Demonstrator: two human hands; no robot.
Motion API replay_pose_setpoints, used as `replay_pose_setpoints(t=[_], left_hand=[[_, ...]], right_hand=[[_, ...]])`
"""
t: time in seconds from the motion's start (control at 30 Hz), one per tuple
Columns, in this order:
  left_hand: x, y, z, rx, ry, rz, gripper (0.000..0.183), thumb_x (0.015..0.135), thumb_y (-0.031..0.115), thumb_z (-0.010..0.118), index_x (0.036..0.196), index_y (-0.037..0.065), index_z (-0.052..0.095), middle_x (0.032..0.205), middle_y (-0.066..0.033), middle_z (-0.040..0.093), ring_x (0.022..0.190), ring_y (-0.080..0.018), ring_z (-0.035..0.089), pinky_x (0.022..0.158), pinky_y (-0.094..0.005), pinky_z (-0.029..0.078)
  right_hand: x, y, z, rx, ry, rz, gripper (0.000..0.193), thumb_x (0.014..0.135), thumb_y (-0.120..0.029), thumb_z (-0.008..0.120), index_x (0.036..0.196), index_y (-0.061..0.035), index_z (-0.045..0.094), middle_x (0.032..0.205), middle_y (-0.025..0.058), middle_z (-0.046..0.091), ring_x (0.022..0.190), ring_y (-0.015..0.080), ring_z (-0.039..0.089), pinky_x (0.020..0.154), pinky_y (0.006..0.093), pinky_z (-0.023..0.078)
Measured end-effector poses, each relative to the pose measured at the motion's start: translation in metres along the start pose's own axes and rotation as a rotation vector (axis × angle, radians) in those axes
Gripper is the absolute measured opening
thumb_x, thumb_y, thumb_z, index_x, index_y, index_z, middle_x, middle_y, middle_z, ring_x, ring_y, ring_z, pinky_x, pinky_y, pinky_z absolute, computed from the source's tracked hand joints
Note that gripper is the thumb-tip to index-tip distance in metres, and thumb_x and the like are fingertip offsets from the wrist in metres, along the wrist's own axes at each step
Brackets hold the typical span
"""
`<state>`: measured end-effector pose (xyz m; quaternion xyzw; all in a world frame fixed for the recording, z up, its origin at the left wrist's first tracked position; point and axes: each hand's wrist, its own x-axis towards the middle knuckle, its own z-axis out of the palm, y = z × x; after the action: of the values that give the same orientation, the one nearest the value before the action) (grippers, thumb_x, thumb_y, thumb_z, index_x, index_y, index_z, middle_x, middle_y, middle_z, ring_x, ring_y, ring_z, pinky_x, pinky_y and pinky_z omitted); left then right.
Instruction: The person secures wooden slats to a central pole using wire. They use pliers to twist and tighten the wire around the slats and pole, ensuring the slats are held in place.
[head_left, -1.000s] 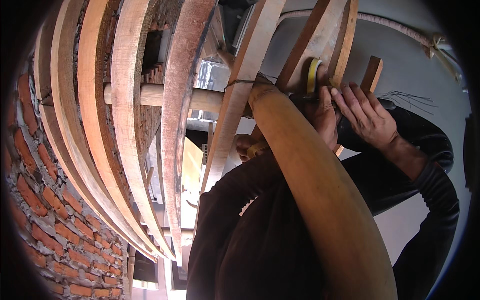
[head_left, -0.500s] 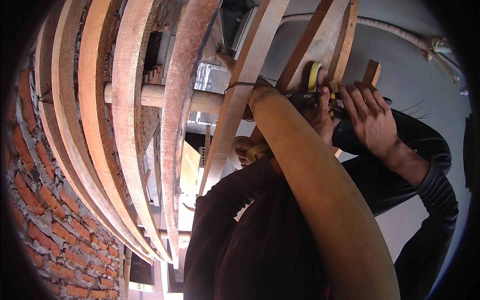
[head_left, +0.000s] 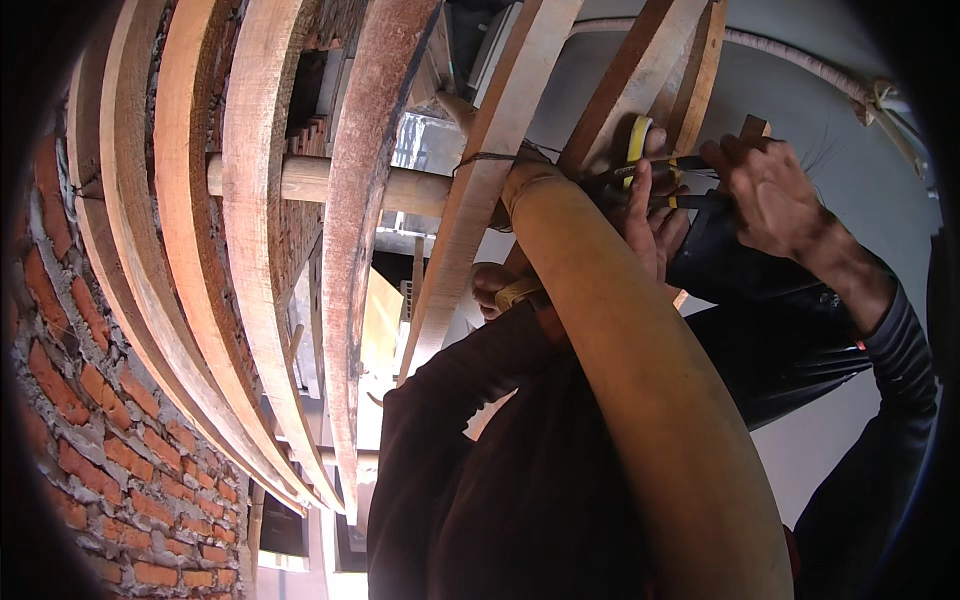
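One pair of pliers (head_left: 688,162) is in the right hand (head_left: 770,190), which is closed on the handles, and these stand apart. The left hand (head_left: 650,235) is just beside the pliers, with fingers partly raised; whether it grips something, one cannot tell. The tips of the pliers lie in shadow near the end of a thick bamboo pole (head_left: 640,370), so what they bite is not clear. Near this end, dark wire (head_left: 487,157) goes around a wooden beam (head_left: 455,235). A yellow strap (head_left: 636,150) is on the foot near the pliers. Farther to the left stands a brick wall (head_left: 130,470). If the pliers slip, because of a weak grip or too strong a pull, they may pinch the left hand or hit the foot. No brand, label or writing can be read.
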<state>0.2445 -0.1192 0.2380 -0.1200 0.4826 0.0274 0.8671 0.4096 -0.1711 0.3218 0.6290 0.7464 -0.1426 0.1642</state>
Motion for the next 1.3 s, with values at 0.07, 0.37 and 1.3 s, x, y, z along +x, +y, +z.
replay_pose_setpoints(t=[0.07,0.37,1.3], left_hand=[[-0.003,0.002,0.004,-0.03,0.017,-0.032,0.052,0.091,0.044,0.059,0.123,0.006,0.043,0.117,-0.0086,0.05,0.112,-0.0205,0.052,0.099,-0.0386,0.045],[0.005,-0.001,-0.003,0.1,-0.048,-0.03,0.041,0.097,0.041,0.047,0.117,0.005,0.045,0.114,-0.0112,0.053,0.114,-0.0204,0.053,0.098,-0.0385,0.045],[0.008,-0.003,-0.029,0.221,0.04,0.024,0.038,0.091,0.05,0.05,0.102,0.013,0.05,0.099,-0.0059,0.064,0.092,-0.0206,0.062,0.089,-0.0335,0.046]], right_hand=[[0.005,0.006,0.0,0.082,-0.144,0.047,0.073,0.061,-0.017,0.068,0.129,0.001,0.048,0.104,0.0133,0.053,0.09,0.0264,0.053,0.078,0.0386,0.042],[-0.003,-0.036,0.005,-0.113,-0.179,0.211,0.055,0.081,-0.019,0.053,0.134,-0.0062,0.046,0.108,0.0138,0.053,0.1,0.0291,0.056,0.089,0.0391,0.044],[-0.004,-0.039,-0.016,0.418,-0.542,0.404,0.072,0.074,-0.041,0.07,0.122,0.0073,0.05,0.094,0.0183,0.062,0.088,0.0306,0.063,0.079,0.0398,0.048]])
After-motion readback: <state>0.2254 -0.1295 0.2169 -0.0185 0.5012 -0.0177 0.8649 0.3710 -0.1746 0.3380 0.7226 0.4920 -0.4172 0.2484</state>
